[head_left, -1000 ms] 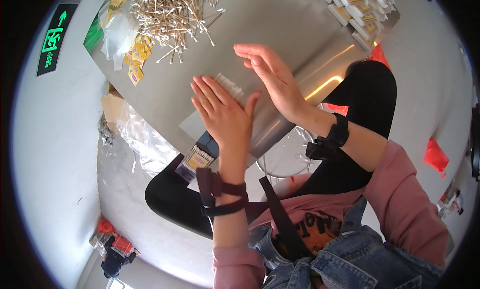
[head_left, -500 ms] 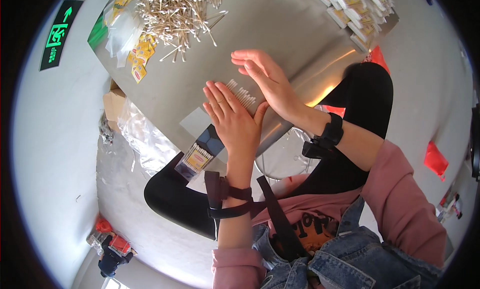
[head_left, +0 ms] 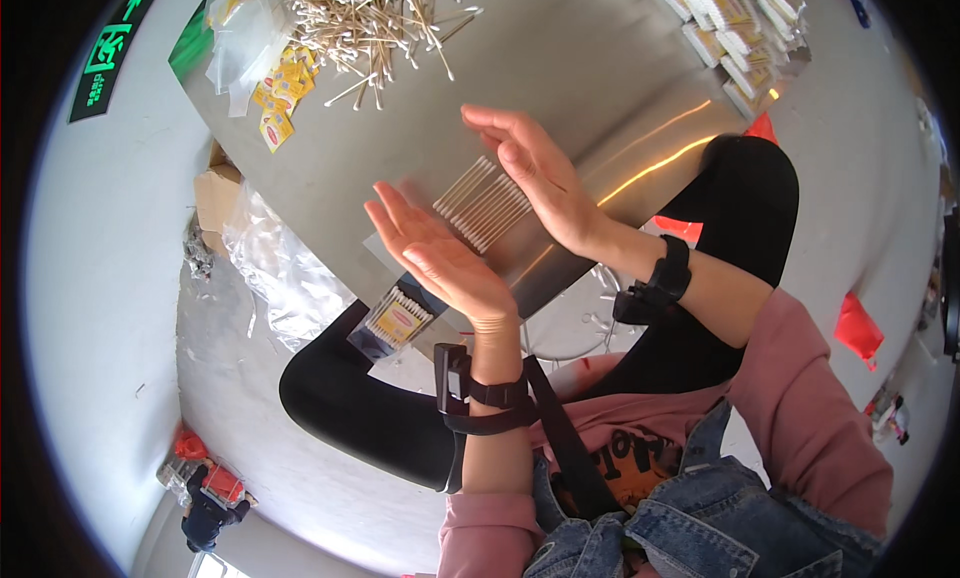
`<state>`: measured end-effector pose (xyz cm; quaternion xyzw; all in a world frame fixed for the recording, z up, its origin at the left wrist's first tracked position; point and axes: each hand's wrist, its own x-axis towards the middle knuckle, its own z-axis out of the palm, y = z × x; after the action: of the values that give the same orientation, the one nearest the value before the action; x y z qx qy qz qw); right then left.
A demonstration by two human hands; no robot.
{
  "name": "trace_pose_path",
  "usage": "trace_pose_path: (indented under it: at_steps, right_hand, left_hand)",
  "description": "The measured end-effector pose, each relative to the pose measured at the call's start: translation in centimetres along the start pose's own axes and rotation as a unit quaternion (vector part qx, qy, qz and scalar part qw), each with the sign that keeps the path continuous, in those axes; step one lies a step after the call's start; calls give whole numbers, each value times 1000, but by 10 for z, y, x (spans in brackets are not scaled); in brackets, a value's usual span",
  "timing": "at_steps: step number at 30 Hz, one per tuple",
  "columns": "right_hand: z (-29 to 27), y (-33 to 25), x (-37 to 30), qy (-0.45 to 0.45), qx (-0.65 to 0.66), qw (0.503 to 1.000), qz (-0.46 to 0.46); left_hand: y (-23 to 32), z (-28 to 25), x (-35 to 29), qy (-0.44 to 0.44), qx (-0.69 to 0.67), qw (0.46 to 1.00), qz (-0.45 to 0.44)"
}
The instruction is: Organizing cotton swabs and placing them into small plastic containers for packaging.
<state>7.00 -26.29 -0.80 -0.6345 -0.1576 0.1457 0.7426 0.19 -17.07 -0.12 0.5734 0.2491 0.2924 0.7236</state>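
A row of cotton swabs (head_left: 482, 206) lies side by side on the grey metal table, between my two hands. My left hand (head_left: 440, 253) is at the row's lower-left ends, its fingers stretched out and holding nothing. At the upper-right ends is my right hand (head_left: 540, 173), fingers extended and slightly curved, also holding nothing. Whether either palm touches the swab tips I cannot tell. Below my left hand, a clear bag of packed cotton swabs with a yellow card (head_left: 395, 320) rests near the table's edge.
A big loose heap of cotton swabs (head_left: 375, 28) covers the far left of the table (head_left: 560, 58). Beside it lie yellow cards (head_left: 285, 93) and clear plastic bags (head_left: 240, 53). Filled packs (head_left: 735, 33) are stacked at far right. Another person (head_left: 208, 508) is in the distance, lower left.
My left hand has swung off the swabs toward the lower left and turned edge-on, uncovering the row. My right hand has shifted slightly, staying at the other ends. The view has moved a little.
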Motion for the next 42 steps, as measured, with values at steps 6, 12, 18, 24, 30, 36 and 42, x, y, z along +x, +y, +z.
trace_pose_path:
  at_steps: [6,12,18,24,30,36,42]
  right_hand:
    - [-3,2,1,-43,10,999,32]
    - [-2,0,-11,8,-17,1000,9]
    - [9,1,-19,31,24,999,20]
    - [-5,-6,-11,76,55,995,17]
    - [-55,-29,7,61,4,998,29]
    - [-72,-42,5,-36,-169,974,144]
    - [-82,-44,0,-195,-277,938,73]
  left_hand:
    - [1,-5,6,-48,-20,998,-34]
    - [0,-8,-5,-35,16,999,-11]
    - [-6,0,-11,-48,17,998,22]
    - [1,-19,-8,-38,61,996,43]
    - [16,-45,-26,-242,558,780,147]
    - [14,-33,-41,-234,644,716,133]
    - [13,-26,-35,-245,667,689,143]
